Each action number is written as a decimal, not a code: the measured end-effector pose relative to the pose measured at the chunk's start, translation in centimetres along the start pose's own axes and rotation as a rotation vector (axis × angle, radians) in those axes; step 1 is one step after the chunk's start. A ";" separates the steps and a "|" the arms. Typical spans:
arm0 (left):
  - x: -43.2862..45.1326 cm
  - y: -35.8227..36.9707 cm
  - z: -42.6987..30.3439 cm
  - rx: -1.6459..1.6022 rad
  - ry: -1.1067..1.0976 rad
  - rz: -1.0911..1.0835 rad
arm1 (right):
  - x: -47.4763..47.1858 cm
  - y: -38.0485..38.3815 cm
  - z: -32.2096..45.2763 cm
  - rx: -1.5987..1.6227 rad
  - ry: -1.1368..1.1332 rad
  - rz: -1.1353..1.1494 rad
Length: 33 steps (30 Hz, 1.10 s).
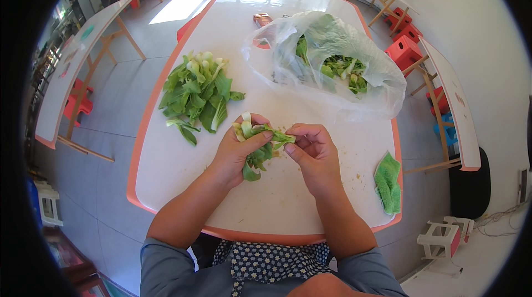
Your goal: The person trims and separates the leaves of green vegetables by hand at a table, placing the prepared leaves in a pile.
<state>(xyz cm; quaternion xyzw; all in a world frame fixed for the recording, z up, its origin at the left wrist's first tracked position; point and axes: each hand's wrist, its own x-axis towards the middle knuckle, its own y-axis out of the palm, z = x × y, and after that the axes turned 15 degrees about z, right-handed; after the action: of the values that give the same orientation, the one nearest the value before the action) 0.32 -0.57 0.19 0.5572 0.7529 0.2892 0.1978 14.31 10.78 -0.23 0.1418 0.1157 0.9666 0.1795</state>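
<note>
Over the near middle of the white table (266,209), my left hand (239,151) is closed around a small bunch of bok choy (258,156), its pale stem ends pointing up past my fingers. My right hand (314,151) pinches the end of a green stalk (279,135) that sticks out of that bunch to the right. A pile of bok choy (195,89) lies at the left, most of its white stem ends facing away from me. At the far right of the table is a clear plastic bag (378,89), open, with more leafy greens (347,70) inside.
A green cloth (388,184) lies by the table's right edge. Beyond the bag's left part stands or lies a small brown box (262,20). Plant scraps dot the tabletop. Other tables (79,64) and red stools (404,54) stand around.
</note>
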 end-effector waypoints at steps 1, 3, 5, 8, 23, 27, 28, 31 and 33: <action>0.0 0.0 0.0 -0.002 0.004 0.001 | 0.0 0.0 0.0 0.005 0.013 -0.014; 0.0 0.0 0.1 -0.004 0.010 0.003 | 0.1 0.0 0.0 0.047 0.016 -0.035; 0.0 -0.1 0.1 0.022 -0.006 0.002 | 0.1 -0.1 -0.1 0.088 0.015 -0.047; 0.0 -0.2 0.2 0.021 -0.007 0.019 | 0.1 -0.3 -0.2 0.122 0.014 -0.044; 0.2 -0.5 -1.2 0.209 0.043 0.086 | 0.1 -1.1 0.9 -0.023 0.050 0.025; 0.1 -0.4 -1.2 0.260 -0.045 0.126 | 0.1 -1.4 1.2 -0.099 0.097 0.070; 0.1 -0.4 -1.1 0.281 -0.058 0.129 | 0.1 -1.5 1.1 -0.115 0.099 0.077; 0.3 -0.6 -0.7 0.338 -0.084 0.121 | 0.0 -1.4 1.1 -0.102 0.105 0.092; 0.3 -0.7 -0.5 0.371 -0.087 0.093 | 0.0 -1.5 1.1 -0.132 0.113 0.094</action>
<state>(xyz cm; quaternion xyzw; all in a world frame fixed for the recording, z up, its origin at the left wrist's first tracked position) -0.59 -0.55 0.14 0.6301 0.7575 0.1300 0.1104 15.09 12.32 0.35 0.0801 0.0547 0.9859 0.1360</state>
